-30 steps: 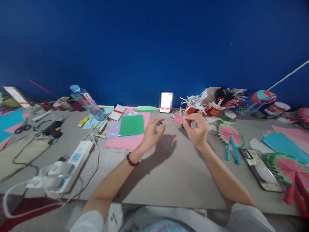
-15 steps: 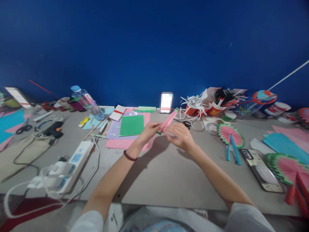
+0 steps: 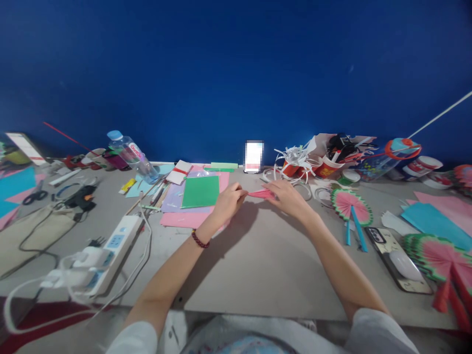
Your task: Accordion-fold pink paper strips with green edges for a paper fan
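Observation:
Between my two hands, above the grey table, is a narrow strip of pink pleated paper [image 3: 261, 194]. My left hand [image 3: 230, 199] pinches its left end with the fingertips. The right end is in the closed fingers of my right hand [image 3: 285, 196], which partly cover it. The strip lies roughly level, with its fine folds side by side. To the left of my left hand lies green paper [image 3: 201, 191] on top of purple and pink sheets. A finished-looking pink and green paper fan [image 3: 353, 206] with blue handles rests to the right of my right hand.
A power strip [image 3: 117, 246] with plugs and cables lies at the left, behind it a tilted water bottle [image 3: 134, 155]. Red paper cups [image 3: 328, 168] hold tools at the back. A phone [image 3: 400, 263] with a mouse on it and another fan [image 3: 442, 260] lie at the right.
The pink strip has turned from slanting upward to nearly level, its pleats now facing me. My right hand has moved right and up; my left hand has shifted slightly.

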Available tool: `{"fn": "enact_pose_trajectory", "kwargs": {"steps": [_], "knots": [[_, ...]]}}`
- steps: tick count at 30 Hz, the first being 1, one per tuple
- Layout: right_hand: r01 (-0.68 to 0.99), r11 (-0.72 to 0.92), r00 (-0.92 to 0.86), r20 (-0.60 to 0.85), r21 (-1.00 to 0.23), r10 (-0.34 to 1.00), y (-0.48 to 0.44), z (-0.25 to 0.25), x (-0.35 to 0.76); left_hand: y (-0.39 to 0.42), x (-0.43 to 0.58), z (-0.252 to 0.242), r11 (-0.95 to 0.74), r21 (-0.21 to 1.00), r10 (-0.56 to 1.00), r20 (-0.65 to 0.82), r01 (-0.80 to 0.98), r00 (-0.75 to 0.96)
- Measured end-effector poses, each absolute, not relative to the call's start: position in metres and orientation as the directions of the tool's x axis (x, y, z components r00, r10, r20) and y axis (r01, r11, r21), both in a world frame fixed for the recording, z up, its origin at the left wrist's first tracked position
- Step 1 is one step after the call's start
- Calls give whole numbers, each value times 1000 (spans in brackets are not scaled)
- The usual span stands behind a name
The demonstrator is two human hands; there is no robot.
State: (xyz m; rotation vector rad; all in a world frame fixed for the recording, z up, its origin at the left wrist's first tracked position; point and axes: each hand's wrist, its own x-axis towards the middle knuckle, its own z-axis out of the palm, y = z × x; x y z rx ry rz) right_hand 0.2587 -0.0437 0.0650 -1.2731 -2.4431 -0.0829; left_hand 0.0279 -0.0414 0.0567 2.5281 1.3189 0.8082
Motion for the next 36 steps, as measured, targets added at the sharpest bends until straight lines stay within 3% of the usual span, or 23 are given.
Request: {"fn": "enact_pose_trajectory", "kwargs": {"steps": [4, 8, 11, 13, 20, 27, 32, 36], "knots": [[807, 591, -539, 419, 9, 731, -39, 58, 256, -38, 27, 53, -641, 316, 757, 408, 699, 510], [781, 594, -595, 515, 192, 616, -37, 38, 255, -32, 26, 41, -643, 110, 724, 410, 758, 555], [759, 597, -635, 496, 258, 592, -37, 23, 254, -29, 27, 27, -658, -17, 718, 288, 753, 634], [755, 604, -646, 452, 257, 615, -38, 17, 254, -28, 29, 19, -673, -30, 713, 238, 739, 660], [791, 590, -611, 246, 162, 753, -35, 11, 251, -34, 34, 9, -654, -37, 742, 161, 755, 651], [814, 579, -577, 195, 53, 793, -36, 10, 251, -37, 33, 8, -629, -12, 767, 155, 778, 622], [831, 553, -532, 205, -59, 822, -32, 6, 257, -30, 27, 6, -605, 70, 787, 204, 793, 582], [788, 464, -379, 275, -404, 883, -27, 3, 263, -21, 19, 4, -567, 178, 815, 263, 804, 516]]}}
